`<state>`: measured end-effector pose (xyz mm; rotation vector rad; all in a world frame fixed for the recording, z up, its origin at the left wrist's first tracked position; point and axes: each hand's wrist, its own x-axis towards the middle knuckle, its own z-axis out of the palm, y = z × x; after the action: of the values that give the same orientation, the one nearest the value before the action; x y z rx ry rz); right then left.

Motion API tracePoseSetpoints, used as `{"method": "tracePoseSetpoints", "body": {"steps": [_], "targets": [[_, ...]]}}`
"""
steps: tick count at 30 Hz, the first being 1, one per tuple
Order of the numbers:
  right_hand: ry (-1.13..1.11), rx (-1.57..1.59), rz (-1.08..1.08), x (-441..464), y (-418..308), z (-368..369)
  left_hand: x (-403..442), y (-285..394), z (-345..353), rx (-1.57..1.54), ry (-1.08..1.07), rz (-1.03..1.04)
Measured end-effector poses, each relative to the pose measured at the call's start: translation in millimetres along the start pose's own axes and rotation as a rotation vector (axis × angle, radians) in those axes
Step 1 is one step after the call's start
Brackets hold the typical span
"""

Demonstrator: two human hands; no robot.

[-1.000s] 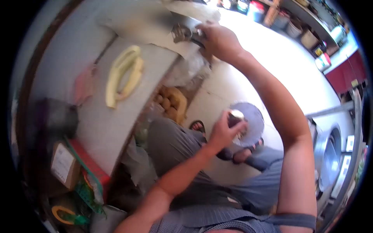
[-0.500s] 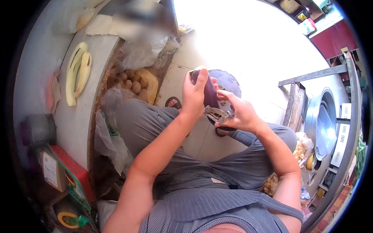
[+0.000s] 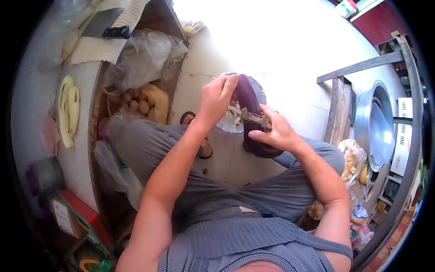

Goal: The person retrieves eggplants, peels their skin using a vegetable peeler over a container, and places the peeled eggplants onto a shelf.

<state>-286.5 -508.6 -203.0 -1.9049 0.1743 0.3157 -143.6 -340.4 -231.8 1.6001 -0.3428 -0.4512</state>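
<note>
My left hand (image 3: pixel 214 102) is closed around the upper part of a dark purple eggplant (image 3: pixel 246 90), which stands tilted between my hands. My right hand (image 3: pixel 276 130) grips a metal peeler (image 3: pixel 254 117), its head lying across the eggplant's side. Under my hands, a round container (image 3: pixel 229 127) on the floor holds pale and dark peelings (image 3: pixel 234 113). A dark rounded shape shows below my right hand; I cannot tell whether it is eggplant or footwear. On the counter at left lie pale peeled eggplants (image 3: pixel 68 111).
A cleaver (image 3: pixel 103 25) rests on a ribbed cloth (image 3: pixel 97 49) on the left counter (image 3: pixel 86 167). Beneath are potatoes (image 3: pixel 138 103) and plastic bags (image 3: pixel 145 54). At right stand a wooden frame (image 3: pixel 362 66), a large metal basin (image 3: pixel 372 131) and a bag of pale pieces (image 3: pixel 351 158).
The eggplant now stands more upright, with the peeler higher on its side. My left hand has shifted left. The view has moved, bringing the cleaver and peelings into sight.
</note>
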Motion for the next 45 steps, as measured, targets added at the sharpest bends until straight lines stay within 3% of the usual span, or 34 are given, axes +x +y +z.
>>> {"method": "tracePoseSetpoints", "body": {"steps": [5, 9, 11, 13, 15, 17, 21, 23, 24, 26, 29, 31, 33, 35, 38, 39, 42, 43, 45], "targets": [[-0.052, 0.039, 0.014, -0.4, 7.0, -0.6, 1.8, -13.3, -14.3, 0.356, -0.072, 0.156], [-0.216, 0.11, 0.075, 3.4, -2.7, -6.4, 4.1, -27.9, -23.9, 0.415, 0.0, 0.181], [-0.208, 0.153, 0.118, 2.4, -11.5, -7.9, 2.5, -15.5, -25.5, 0.145, -0.008, -0.126], [-0.194, 0.194, 0.16, 3.1, -14.3, -8.0, 3.4, -22.2, -27.0, 0.178, -0.015, -0.14], [-0.15, 0.523, 0.238, 5.4, -6.0, -5.5, 4.3, -36.1, -27.5, 0.208, -0.024, -0.154], [-0.099, 0.542, 0.166, 13.8, -6.2, 0.6, 5.1, -54.9, -28.2, 0.644, 0.099, 0.307], [0.015, 0.541, 0.164, 26.1, -13.5, 9.4, 5.8, -67.0, -33.8, 0.734, 0.046, 0.483], [0.075, 0.502, 0.213, 31.5, -23.0, 15.1, -5.2, -44.0, -28.4, -0.219, -0.179, -0.247], [0.111, 0.475, 0.213, 34.8, -23.6, 19.8, -13.6, -29.7, -25.8, -0.218, -0.182, -0.247], [0.125, 0.466, 0.286, 39.4, -29.4, 26.8, -31.0, -6.8, -21.1, -0.583, -0.339, -0.506], [0.057, 0.411, 0.363, 43.7, -44.6, 24.4, -37.6, -31.2, -12.3, -0.611, -0.248, -0.315], [-0.088, 0.195, 0.365, 47.1, -64.8, 16.3, -38.9, -24.4, -20.9, -0.681, -0.227, -0.32], [-0.069, 0.059, 0.146, 47.6, -76.3, -3.3, -43.8, -5.4, -42.2, -0.799, -0.311, -0.515], [0.126, -0.375, 0.006, 57.7, -51.0, -30.3, -46.2, -5.5, -52.0, -0.861, -0.248, -0.546], [0.207, -0.798, -0.104, 60.6, -77.0, -45.1, -59.8, 4.0, -72.9, -0.928, -0.241, -0.607], [0.212, -0.783, -0.102, 66.0, -74.2, -41.7, -65.3, 9.2, -75.9, -0.915, -0.242, -0.615], [0.224, -0.71, -0.38, 81.1, -67.7, -23.1, -76.0, 11.6, -74.0, -0.896, -0.247, -0.669], [0.23, -0.697, -0.366, 83.9, -66.1, -14.9, -77.6, 8.8, -71.0, -0.886, -0.253, -0.687], [0.293, -0.8, -0.671, 90.1, -61.8, -4.1, -77.6, 3.0, -63.6, -0.902, -0.292, -0.593]]}}
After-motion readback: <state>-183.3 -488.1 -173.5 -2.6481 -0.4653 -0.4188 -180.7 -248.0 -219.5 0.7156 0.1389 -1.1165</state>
